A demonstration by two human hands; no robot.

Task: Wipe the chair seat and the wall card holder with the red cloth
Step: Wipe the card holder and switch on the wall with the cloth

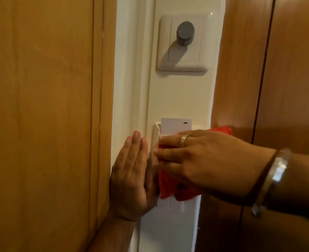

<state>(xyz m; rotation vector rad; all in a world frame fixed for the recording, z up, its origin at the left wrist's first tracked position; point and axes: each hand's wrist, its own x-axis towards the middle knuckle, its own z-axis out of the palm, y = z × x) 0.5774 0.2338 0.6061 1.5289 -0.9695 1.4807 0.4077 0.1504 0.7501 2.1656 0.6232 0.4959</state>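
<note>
While our right hand (201,160) presses the red cloth (168,186) onto the upright card holder (155,131), our flat, empty left hand (132,177) braces at nine o'clock.

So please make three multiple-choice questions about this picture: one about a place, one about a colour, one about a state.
1. Where is the grey knob?
A. above the card holder
B. below the card holder
C. on the wooden panel

2. What colour is the cloth?
A. blue
B. red
C. white

3. How is the left hand?
A. closed in a fist
B. gripping the cloth
C. flat and open against the wall

Answers:
1. A: the knob sits on a white plate higher on the wall than the card holder.
2. B: red fabric shows under the right hand.
3. C: its fingers lie straight beside the holder, holding nothing.
</note>
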